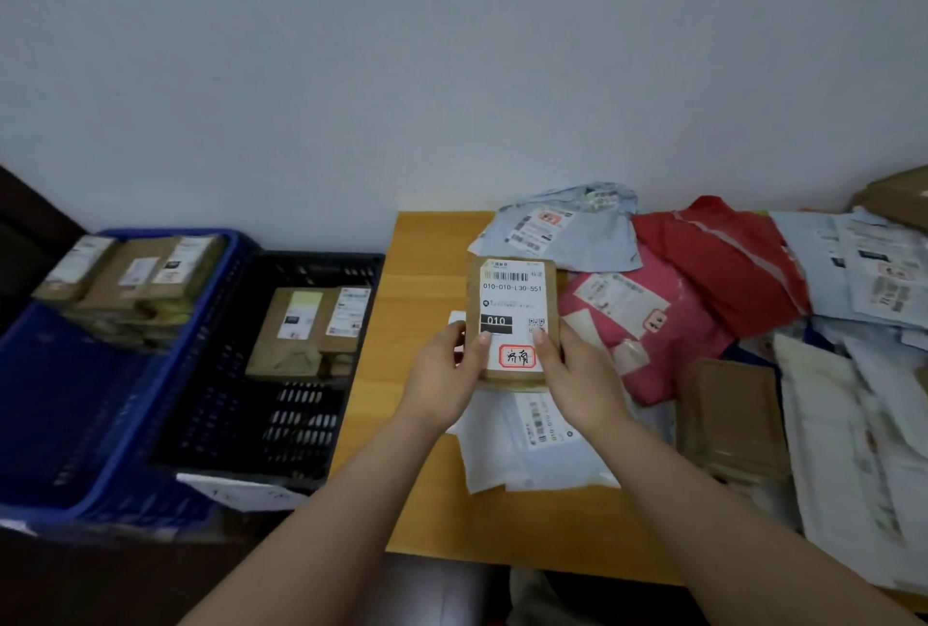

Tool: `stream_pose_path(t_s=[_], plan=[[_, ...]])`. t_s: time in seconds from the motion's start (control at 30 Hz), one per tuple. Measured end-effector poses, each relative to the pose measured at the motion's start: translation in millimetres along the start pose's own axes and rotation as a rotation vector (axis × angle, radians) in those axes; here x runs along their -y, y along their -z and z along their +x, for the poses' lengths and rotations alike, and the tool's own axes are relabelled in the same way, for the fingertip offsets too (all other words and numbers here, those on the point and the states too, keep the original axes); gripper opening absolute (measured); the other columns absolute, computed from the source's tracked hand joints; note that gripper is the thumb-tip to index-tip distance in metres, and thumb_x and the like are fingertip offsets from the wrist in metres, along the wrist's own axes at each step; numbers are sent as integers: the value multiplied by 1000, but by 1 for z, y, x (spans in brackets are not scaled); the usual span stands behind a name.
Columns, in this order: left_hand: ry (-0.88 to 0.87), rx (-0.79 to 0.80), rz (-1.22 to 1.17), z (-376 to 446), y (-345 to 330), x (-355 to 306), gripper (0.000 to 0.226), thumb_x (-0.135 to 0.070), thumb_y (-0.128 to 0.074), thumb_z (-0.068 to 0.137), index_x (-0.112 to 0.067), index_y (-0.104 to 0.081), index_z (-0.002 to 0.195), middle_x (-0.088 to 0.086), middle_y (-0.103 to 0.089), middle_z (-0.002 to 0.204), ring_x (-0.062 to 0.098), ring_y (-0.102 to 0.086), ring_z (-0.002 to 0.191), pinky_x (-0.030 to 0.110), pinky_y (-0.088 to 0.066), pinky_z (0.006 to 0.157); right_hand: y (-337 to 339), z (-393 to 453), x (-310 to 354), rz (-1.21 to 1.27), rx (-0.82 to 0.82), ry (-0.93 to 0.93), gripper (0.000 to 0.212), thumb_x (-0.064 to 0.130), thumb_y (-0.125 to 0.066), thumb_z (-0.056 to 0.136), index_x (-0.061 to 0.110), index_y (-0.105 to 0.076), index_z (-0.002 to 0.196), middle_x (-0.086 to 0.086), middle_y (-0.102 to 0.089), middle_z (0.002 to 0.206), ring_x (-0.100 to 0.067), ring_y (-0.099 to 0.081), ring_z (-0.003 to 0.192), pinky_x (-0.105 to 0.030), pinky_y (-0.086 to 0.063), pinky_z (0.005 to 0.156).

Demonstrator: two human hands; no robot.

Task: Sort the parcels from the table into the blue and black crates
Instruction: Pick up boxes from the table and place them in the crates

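Both hands, left hand (444,374) and right hand (582,374), held a brown parcel (512,304) above the bench (427,284); blue crate (75,399) and black crate (281,424) sat at nine o'clock.

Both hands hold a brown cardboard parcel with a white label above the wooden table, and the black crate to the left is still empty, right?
Not quite. In the head view the black plastic crate already holds brown cardboard parcels. The rest stands: left hand and right hand hold the brown cardboard parcel with a white label above the wooden table.
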State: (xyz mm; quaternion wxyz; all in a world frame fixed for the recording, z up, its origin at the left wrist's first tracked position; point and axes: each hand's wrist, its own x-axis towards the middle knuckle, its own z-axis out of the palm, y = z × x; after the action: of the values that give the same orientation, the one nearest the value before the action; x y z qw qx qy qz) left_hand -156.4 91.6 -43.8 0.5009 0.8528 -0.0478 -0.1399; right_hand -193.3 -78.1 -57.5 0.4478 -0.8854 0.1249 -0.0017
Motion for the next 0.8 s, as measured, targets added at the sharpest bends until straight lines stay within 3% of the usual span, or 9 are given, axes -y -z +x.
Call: stream_pose_path(t_s=[0.13, 0.2, 0.27, 0.33, 0.47, 0.6, 0.73, 0.8], plan=[[66, -112, 29, 12, 27, 14, 46, -44, -49, 98, -16, -46, 134, -6, -64, 114, -6, -59, 88, 14, -51, 70, -26, 29, 17, 18, 71, 26, 38, 49, -40, 98, 30, -55, 127, 5, -71, 108, -17, -66, 95, -38, -54, 82], [101, -169, 38, 9, 39, 26, 48, -44, -50, 97, -14, -47, 134, -6, -64, 110, -5, -59, 86, 10, -51, 65, -42, 40, 24, -20, 113, 49, 36, 51, -41, 97, 32, -57, 123, 8, -71, 104, -13, -66, 90, -34, -54, 76], [139, -221, 37, 3, 53, 41, 47, -44, -52, 96, -13, -52, 132, -3, -68, 113, 3, -64, 92, 19, -56, 72, -62, 46, 33, -34, 171, 80, 35, 53, -44, 96, 33, -60, 120, 12, -72, 104, -7, -65, 87, -28, -53, 72], [175, -263, 36, -1, 71, 56, 47, -42, -56, 95, -13, -56, 132, -1, -69, 113, 9, -66, 98, 27, -57, 78, -83, 50, 43, -16, 239, 87, 36, 53, -47, 94, 31, -62, 119, 11, -72, 104, -8, -67, 91, -34, -55, 78], [219, -329, -6, -2, 110, 82, 42, -42, -60, 93, -18, -58, 128, -5, -69, 111, 5, -64, 96, 22, -55, 78, -127, 57, 65, -50, 281, 75, 37, 54, -49, 93, 29, -66, 113, 7, -73, 101, -14, -68, 92, -39, -55, 81], [247, -300, -39, -4, 165, 121, 43, -41, -62, 91, -17, -56, 126, -9, -67, 106, 0, -62, 90, 13, -51, 71, -179, 56, 100, -100, 278, 94, 35, 57, -47, 94, 30, -66, 102, 11, -72, 93, -7, -65, 81, -29, -53, 69], [237, -231, -18, -16, 243, 169, 42, -42, -61, 92, -18, -56, 126, -7, -67, 112, 7, -62, 99, 25, -53, 84, -251, 37, 148, -80, 308, 87, 33, 55, -43, 96, 33, -65, 108, 14, -71, 93, 3, -61, 78, -13, -38, 56], [241, -198, 27, -28, 286, 195, 43, -45, -59, 93, -20, -54, 128, -10, -65, 110, 7, -61, 99, 22, -52, 80, -291, 24, 175, -97, 312, 71, 35, 57, -42, 96, 31, -65, 105, 14, -70, 95, 2, -60, 78, -14, -39, 57]])
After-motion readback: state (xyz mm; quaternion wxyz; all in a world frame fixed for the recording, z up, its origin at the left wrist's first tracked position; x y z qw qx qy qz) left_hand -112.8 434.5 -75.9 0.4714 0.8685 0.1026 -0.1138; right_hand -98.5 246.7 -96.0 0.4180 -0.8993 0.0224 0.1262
